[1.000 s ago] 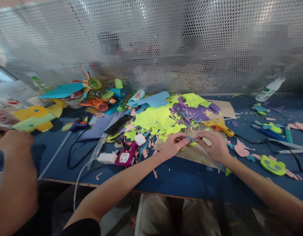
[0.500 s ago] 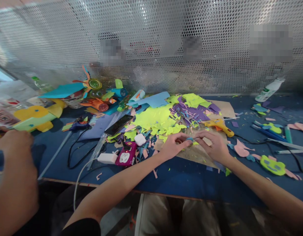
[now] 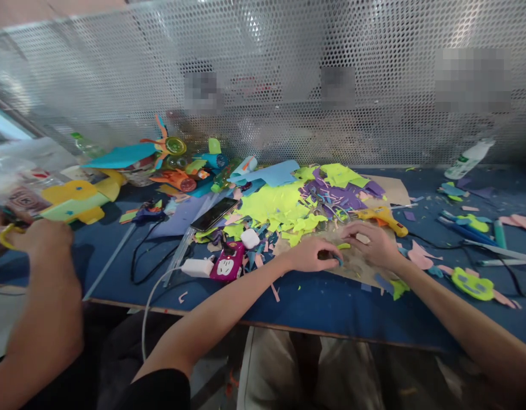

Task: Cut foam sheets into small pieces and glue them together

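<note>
My left hand is closed in a pinch over the front of the worktable. A small blue piece, probably craft foam or paper, shows at its fingertips. To its right, my right hand hovers over a brown sheet, fingers curled and tips drawn together. Whatever those fingertips may hold is too small to make out. Just behind this hand lies a yellow glue gun with a black cord. Metal scissors rest among purple scraps. Yellow-green scraps are heaped beyond my left hand.
A magenta power adapter with a white charger, a phone and a white case lie left. Another person's hand is at far left, by a yellow handle. A white bottle leans back right.
My hands have come apart. The left has lowered slightly with the blue piece, while the right stays near the glue gun. The view has shifted a little left, showing more of the other person's hands.
</note>
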Available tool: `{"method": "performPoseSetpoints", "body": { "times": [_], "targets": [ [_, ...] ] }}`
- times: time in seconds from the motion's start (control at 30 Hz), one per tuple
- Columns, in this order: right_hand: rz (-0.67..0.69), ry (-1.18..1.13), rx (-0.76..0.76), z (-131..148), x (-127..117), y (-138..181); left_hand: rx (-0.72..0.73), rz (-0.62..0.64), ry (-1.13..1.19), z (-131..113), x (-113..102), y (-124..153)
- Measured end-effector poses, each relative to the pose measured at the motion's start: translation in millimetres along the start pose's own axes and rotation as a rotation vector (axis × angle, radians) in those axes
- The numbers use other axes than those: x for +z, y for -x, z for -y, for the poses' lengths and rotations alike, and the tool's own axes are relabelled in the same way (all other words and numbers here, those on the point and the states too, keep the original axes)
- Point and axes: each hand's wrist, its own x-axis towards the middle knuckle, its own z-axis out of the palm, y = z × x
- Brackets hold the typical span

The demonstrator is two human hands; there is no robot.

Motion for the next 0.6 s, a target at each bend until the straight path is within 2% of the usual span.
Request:
{"method": "performPoseSetpoints", "body": {
  "times": [0.23, 0.37, 0.6],
  "targets": [
    [0.019, 0.131, -0.100, 5, -10, -8, 0.028, -0.001, -0.063, -1, 2, 1],
    [-0.036, 0.157, -0.103, 16, -15, -21, -0.010, -0.031, -0.071, 0, 4, 1],
    [-0.003, 0.221, -0.077, 12, -13, -40, -0.105, -0.121, 0.012, -3, -1, 0]
  ]
}}
